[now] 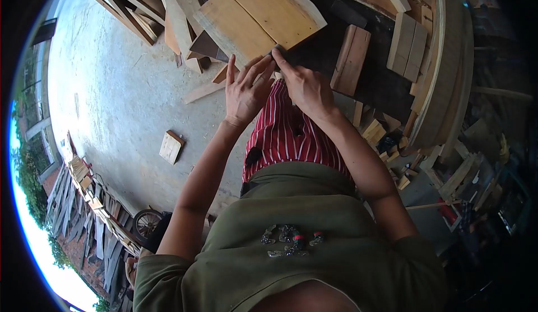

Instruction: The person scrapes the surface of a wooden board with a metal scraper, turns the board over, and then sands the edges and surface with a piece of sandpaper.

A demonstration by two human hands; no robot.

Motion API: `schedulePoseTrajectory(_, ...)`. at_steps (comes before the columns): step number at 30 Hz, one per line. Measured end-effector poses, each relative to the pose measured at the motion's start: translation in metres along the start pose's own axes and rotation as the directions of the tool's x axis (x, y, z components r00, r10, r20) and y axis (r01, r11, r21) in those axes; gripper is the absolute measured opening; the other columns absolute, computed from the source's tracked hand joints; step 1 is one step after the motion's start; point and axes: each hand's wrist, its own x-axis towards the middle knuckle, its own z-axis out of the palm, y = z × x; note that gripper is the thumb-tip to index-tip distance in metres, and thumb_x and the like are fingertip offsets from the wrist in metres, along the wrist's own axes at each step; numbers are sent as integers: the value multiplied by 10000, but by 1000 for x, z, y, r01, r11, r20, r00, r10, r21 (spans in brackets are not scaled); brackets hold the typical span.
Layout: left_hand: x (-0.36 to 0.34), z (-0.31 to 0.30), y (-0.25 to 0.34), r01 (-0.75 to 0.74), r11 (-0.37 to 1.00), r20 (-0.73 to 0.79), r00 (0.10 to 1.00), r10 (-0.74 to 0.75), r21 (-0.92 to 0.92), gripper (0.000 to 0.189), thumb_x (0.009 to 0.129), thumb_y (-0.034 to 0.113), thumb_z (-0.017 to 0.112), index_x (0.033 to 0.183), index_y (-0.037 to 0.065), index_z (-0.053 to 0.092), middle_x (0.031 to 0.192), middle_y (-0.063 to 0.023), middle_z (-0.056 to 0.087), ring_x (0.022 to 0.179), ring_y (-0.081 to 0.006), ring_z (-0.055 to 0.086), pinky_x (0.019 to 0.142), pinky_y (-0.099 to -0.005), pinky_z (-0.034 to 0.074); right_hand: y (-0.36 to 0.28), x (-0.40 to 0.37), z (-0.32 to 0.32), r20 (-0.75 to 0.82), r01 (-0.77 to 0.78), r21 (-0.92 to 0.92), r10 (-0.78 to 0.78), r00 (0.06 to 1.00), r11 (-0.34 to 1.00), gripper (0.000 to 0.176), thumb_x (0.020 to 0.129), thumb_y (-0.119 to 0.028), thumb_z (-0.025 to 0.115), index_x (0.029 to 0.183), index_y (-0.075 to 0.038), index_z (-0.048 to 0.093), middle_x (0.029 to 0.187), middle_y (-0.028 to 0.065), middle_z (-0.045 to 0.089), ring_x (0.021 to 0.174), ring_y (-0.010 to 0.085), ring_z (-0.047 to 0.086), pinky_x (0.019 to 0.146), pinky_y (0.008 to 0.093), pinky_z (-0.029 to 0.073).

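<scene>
A wide wooden board (263, 12), with a dark seam across it and a wavy outer edge, lies in front of me. My left hand (246, 93) is open at its near edge, fingers stretched and spread, some fingertips overlapping the wood. My right hand (308, 91) comes in from the right, its index finger pointing along to the board's near corner. Its other fingers are curled, and a small dark piece (278, 47) shows at the fingertips; I cannot tell what it is. Both hands nearly meet there.
Right of the board, a reddish wood block (351, 60) and a paler block (407, 46) lie on a dark surface. Planks (134, 9) lean at upper left. A small wood block (171, 147) rests on the concrete floor (123, 88). Wood offcuts (374, 133) are heaped at right.
</scene>
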Motion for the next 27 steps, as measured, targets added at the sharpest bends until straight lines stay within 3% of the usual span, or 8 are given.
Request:
schedulePoseTrajectory(2, 5, 3, -4, 3, 1000, -28, 1000, -3, -20, 428, 824, 151, 732, 1248, 208, 705, 1273, 50, 664, 1236, -148, 608, 1214, -566, 271, -3, 1, -1, -7, -7, 9, 7, 1000, 1000, 606, 967, -124, 611, 1542, -204, 438, 806, 178, 695, 697, 366, 709, 595, 468, 576)
schedulePoseTrajectory(5, 11, -2, -10, -108, 994, -46, 993, 106, -29, 356, 813, 107, 702, 1163, 164, 739, 1188, 35, 696, 1174, -163, 645, 1188, -515, 346, -5, -4, -6, 14, -19, 0, 19, 1000, 1000, 622, 954, -97, 609, 1542, -208, 438, 809, 181, 694, 706, 368, 711, 606, 472, 581)
schedulePoseTrajectory(8, 11, 1, -13, -127, 992, -6, 992, 127, -26, 352, 814, 97, 701, 1159, 155, 736, 1189, 31, 695, 1165, -169, 650, 1185, -516, 349, -5, -3, -3, 24, -33, 16, 32, 999, 999, 644, 938, -68, 607, 1544, -209, 437, 808, 188, 693, 712, 374, 714, 607, 478, 584)
schedulePoseTrajectory(11, 21, -2, -16, -109, 994, -59, 993, 107, -29, 368, 804, 92, 704, 1164, 159, 735, 1187, 27, 695, 1149, -163, 654, 1177, -505, 362, -5, 3, 4, -19, -25, 69, 27, 999, 997, 659, 931, -47, 599, 1548, -208, 431, 805, 193, 693, 707, 381, 716, 600, 482, 586)
schedulePoseTrajectory(15, 20, -4, -21, -195, 980, -26, 981, 194, -42, 365, 802, 98, 709, 1161, 160, 736, 1179, 30, 696, 1125, -164, 662, 1161, -500, 384, -6, -2, -1, -15, -33, 71, 34, 999, 997, 664, 923, -24, 589, 1544, -200, 436, 798, 195, 693, 694, 381, 716, 595, 482, 587)
schedulePoseTrajectory(21, 26, 0, -28, -149, 987, -68, 987, 145, -56, 363, 761, 99, 740, 1122, 141, 745, 1145, 15, 709, 1094, -172, 674, 1144, -494, 415, -8, 10, 4, -42, -19, 75, 23, 999, 997, 667, 894, -65, 606, 1534, -173, 456, 790, 176, 708, 658, 343, 729, 593, 458, 608)
schedulePoseTrajectory(24, 28, -1, -29, -215, 972, -82, 975, 208, -93, 333, 755, 98, 745, 1086, 139, 755, 1133, 16, 717, 1084, -177, 679, 1132, -494, 437, -6, -1, 1, -97, 28, 51, -23, 995, 998, 660, 900, -74, 602, 1535, -183, 456, 788, 166, 705, 652, 336, 728, 586, 453, 606)
schedulePoseTrajectory(27, 27, 2, -32, -205, 976, -92, 976, 198, -74, 315, 758, 117, 757, 1072, 137, 756, 1134, 17, 719, 1088, -172, 677, 1127, -495, 442, -6, 6, 7, -46, -4, 46, 6, 999, 999, 654, 907, -83, 602, 1536, -181, 453, 774, 156, 698, 645, 330, 726, 580, 447, 605)
